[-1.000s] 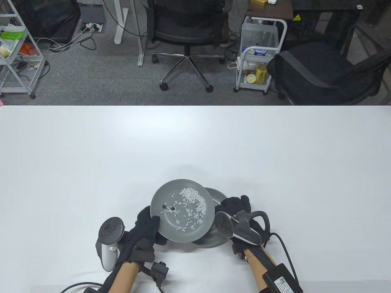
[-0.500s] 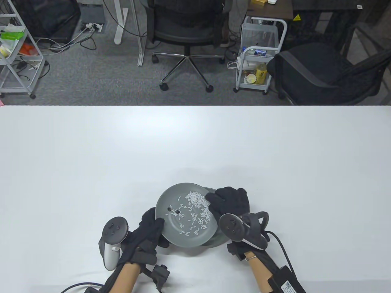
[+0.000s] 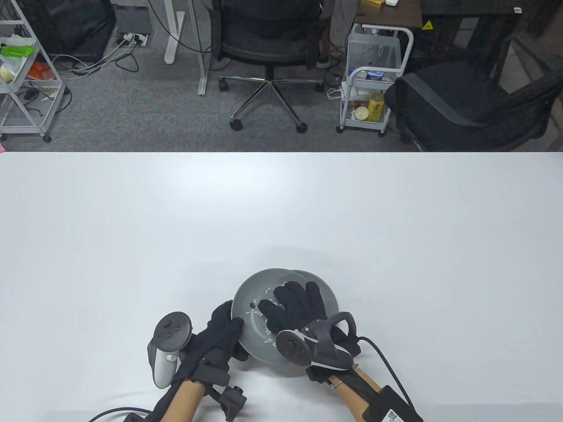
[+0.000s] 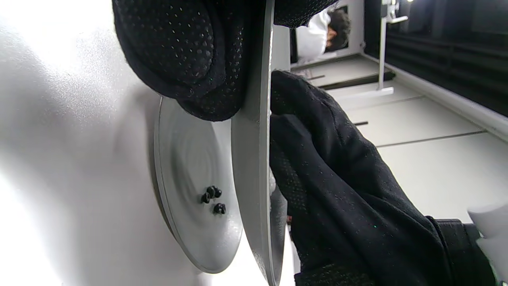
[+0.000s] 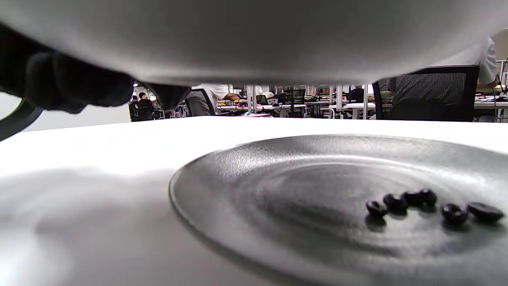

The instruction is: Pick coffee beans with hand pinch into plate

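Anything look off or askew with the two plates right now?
Yes. The upper plate, held at its rim by the left hand, hangs over the lower plate rather than beside it. The right hand lies spread across its rice, one coffee bean showing.

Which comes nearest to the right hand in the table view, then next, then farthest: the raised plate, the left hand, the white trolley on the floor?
1. The raised plate: directly under the right hand, whose fingers spread over it.
2. The left hand: to the left, holding the plate's left edge.
3. The white trolley: far back, on the floor beyond the table.
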`<move>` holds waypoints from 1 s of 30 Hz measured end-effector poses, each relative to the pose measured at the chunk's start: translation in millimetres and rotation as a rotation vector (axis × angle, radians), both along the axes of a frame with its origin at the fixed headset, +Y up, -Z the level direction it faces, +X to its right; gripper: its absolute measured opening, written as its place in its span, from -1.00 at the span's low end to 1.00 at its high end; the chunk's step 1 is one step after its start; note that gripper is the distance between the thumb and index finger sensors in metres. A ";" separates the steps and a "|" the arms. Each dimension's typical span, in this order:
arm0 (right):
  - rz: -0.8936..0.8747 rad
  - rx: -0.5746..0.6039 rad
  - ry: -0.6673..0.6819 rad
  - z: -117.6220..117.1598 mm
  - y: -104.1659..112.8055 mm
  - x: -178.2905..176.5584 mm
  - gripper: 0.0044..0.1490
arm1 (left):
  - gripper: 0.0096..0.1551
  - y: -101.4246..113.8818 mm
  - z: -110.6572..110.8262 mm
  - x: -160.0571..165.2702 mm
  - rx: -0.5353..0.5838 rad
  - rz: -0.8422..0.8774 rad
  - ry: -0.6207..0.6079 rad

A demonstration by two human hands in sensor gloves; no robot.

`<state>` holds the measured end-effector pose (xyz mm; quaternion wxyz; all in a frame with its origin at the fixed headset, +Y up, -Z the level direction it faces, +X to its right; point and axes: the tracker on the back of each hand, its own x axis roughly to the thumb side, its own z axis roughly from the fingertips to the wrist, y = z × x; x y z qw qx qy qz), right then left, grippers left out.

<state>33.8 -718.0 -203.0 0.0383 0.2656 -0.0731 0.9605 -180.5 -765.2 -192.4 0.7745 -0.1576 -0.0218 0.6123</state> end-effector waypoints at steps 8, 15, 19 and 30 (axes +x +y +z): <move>0.003 0.085 -0.001 3.5 -0.1 -4.9 -0.55 | -0.34 -1.0 0.0 1.3 -0.010 -0.001 0.000; -0.027 0.096 -0.025 2.7 -1.8 -7.4 -0.62 | -0.35 0.8 1.7 3.5 0.007 -0.033 0.038; -0.045 0.089 -0.034 1.9 0.2 -8.2 -0.64 | -0.35 0.8 1.2 3.0 0.006 -0.015 0.029; -0.027 0.092 -0.016 1.7 -1.6 -8.0 -0.61 | -0.35 0.1 0.6 1.1 -0.010 -0.020 0.043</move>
